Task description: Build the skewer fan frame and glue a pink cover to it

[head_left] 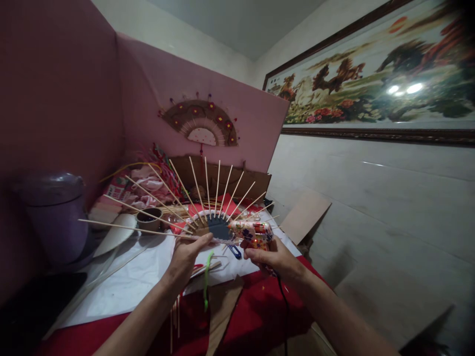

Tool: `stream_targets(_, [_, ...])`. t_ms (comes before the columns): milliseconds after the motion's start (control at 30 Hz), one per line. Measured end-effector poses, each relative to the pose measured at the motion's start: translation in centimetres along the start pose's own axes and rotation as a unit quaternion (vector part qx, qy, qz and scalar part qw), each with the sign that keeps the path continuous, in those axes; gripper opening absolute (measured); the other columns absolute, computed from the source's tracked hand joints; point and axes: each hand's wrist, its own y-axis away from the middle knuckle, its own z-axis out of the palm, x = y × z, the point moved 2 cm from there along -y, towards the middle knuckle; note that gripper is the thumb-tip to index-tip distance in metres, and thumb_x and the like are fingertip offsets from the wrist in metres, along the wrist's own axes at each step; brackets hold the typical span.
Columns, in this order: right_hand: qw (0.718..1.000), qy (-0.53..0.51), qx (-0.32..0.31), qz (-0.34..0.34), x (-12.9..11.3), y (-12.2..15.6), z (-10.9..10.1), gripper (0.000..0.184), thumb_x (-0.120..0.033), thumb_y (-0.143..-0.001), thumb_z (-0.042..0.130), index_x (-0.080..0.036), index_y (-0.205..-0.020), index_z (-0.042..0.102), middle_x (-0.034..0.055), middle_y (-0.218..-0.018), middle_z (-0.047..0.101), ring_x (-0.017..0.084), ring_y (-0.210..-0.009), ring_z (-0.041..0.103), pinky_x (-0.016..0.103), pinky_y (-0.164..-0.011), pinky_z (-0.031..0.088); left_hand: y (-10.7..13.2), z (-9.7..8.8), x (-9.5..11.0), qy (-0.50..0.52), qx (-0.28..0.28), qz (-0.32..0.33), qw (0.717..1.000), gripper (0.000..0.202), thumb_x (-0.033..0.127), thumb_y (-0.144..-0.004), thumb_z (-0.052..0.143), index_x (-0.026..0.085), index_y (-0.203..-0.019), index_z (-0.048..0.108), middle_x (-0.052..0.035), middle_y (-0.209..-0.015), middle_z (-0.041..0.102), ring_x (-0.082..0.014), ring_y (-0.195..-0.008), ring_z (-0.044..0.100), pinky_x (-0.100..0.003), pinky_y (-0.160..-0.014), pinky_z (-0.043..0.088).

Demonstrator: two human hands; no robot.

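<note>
My left hand pinches the lower edge of a fan frame, a dark half-disc with several thin wooden sticks spreading out from it. My right hand is wrapped round a glue gun with a flowered pattern. Its nozzle points left and touches the dark half-disc. A black cord runs down from the gun past my right wrist.
White paper covers a red tablecloth. A green strip, a blue clip, cardboard pieces, a tape roll and a purple pot lie about. A finished fan hangs on the pink board.
</note>
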Motion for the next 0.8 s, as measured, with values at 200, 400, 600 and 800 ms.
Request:
stream_targets(200, [0.997,-0.061,0.035,0.024,-0.5,0.1,0.1,0.033,-0.043,-0.065,0.068,-0.013,-0.080,0.062,-0.0003,-0.063,0.059,0.004,-0.039,0.042,0.015,-0.029,0.030,0.0,0.0,0.1,-0.004,-0.003,0.001,1.000,0.024,0.032,-0.061,0.069,0.009,-0.068,0.072,-0.0113,-0.066,0.071,-0.0264,-0.069,0.067,-0.038,-0.072,0.052])
stream_targets(400, [0.991,-0.091,0.062,0.070,-0.1,-0.1,-0.5,0.032,-0.045,-0.069,0.064,-0.013,-0.077,0.061,0.0002,-0.062,0.058,0.005,-0.040,0.045,0.013,-0.028,0.030,-0.3,-0.1,-0.2,-0.017,0.000,0.012,1.000,0.022,0.031,-0.063,0.068,0.010,-0.069,0.072,-0.0102,-0.067,0.071,-0.0252,-0.069,0.066,-0.037,-0.072,0.052])
stream_targets(600, [0.996,0.025,0.077,0.031,0.4,-1.0,-0.4,0.037,-0.050,-0.070,0.060,-0.013,-0.068,0.058,-0.0006,-0.052,0.054,0.005,-0.033,0.038,0.016,-0.025,0.027,-0.3,-0.1,-0.2,-0.026,-0.010,0.023,0.999,0.022,0.031,-0.065,0.066,0.010,-0.069,0.072,-0.0097,-0.067,0.071,-0.0240,-0.068,0.066,-0.037,-0.072,0.051])
stream_targets(800, [0.992,0.077,0.095,-0.034,-1.0,-1.1,0.6,0.030,-0.046,-0.070,0.062,-0.017,-0.066,0.057,-0.0036,-0.043,0.050,0.006,-0.033,0.038,0.019,-0.030,0.028,-0.3,-0.2,-0.2,-0.035,-0.014,0.008,0.999,0.022,0.031,-0.063,0.068,0.010,-0.065,0.072,-0.0106,-0.064,0.071,-0.0247,-0.067,0.066,-0.037,-0.071,0.051])
